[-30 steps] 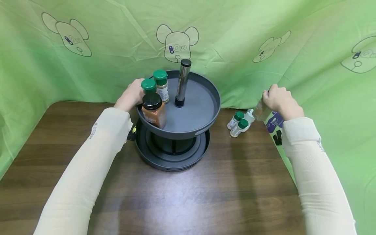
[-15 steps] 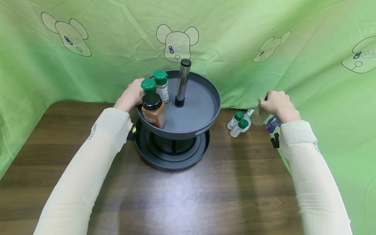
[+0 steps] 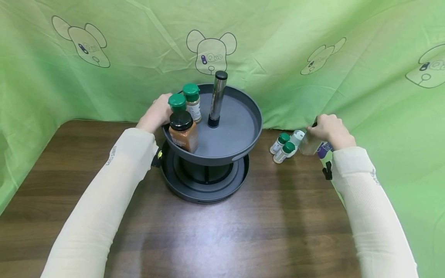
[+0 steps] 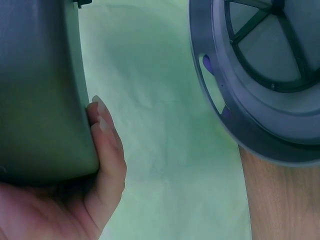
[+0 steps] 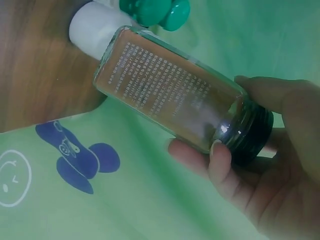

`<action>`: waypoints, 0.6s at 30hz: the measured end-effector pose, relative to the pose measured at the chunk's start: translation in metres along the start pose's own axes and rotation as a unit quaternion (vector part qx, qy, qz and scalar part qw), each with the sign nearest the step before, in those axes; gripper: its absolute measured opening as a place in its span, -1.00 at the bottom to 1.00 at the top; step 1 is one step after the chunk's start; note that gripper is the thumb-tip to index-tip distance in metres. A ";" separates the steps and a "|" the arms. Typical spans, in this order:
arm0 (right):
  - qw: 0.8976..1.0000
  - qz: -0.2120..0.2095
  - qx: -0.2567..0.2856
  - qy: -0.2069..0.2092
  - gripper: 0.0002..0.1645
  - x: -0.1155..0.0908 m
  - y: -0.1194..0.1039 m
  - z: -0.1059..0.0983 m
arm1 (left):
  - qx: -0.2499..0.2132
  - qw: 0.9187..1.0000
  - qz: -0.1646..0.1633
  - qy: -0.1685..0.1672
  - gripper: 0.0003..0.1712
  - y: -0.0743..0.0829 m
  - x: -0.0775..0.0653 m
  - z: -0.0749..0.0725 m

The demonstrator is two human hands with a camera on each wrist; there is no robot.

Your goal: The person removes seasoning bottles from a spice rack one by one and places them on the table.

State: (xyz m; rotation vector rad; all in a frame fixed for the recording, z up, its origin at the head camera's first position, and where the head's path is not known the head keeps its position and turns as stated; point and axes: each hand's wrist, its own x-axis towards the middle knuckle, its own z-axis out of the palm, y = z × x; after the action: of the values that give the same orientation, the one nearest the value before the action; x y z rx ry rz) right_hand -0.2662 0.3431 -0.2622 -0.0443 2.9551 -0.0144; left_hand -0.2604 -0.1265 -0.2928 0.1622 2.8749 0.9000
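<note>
Left hand [image 3: 156, 113] curled on a two-tier rack's [image 3: 234, 133] left upper rim, right hand [image 3: 330, 130] gripping a black-lidded glass jar [image 5: 165, 90] right of the rack, two green-capped bottles [image 3: 283, 153] between.

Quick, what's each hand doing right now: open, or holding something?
Left hand: closed, gripping the upper tray at its edge.
Right hand: closed, holding a glass jar near its dark cap.

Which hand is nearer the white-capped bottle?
Right. The right hand, gripping a glass jar, is just right of the white-capped bottle; the left hand is far to its left, at the upper tray's left edge.
</note>
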 end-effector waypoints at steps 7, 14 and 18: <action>1.000 0.000 -0.025 0.006 -0.51 0.000 0.004 0.008 | 0.003 1.000 0.004 0.002 -0.74 0.001 0.000 -0.001; 1.000 0.001 -0.013 -0.005 -0.56 0.003 0.006 0.016 | 0.008 1.000 0.001 0.000 -0.69 0.000 0.000 -0.001; 1.000 -0.001 0.003 -0.017 -0.60 0.004 0.007 0.021 | 0.005 1.000 0.002 -0.001 -0.74 0.000 0.001 0.000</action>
State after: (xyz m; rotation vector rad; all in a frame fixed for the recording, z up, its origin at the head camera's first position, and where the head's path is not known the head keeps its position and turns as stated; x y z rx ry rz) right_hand -0.2668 0.3499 -0.2837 -0.0471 2.9201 -0.0228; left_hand -0.2611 -0.1266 -0.2928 0.1690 2.8784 0.8848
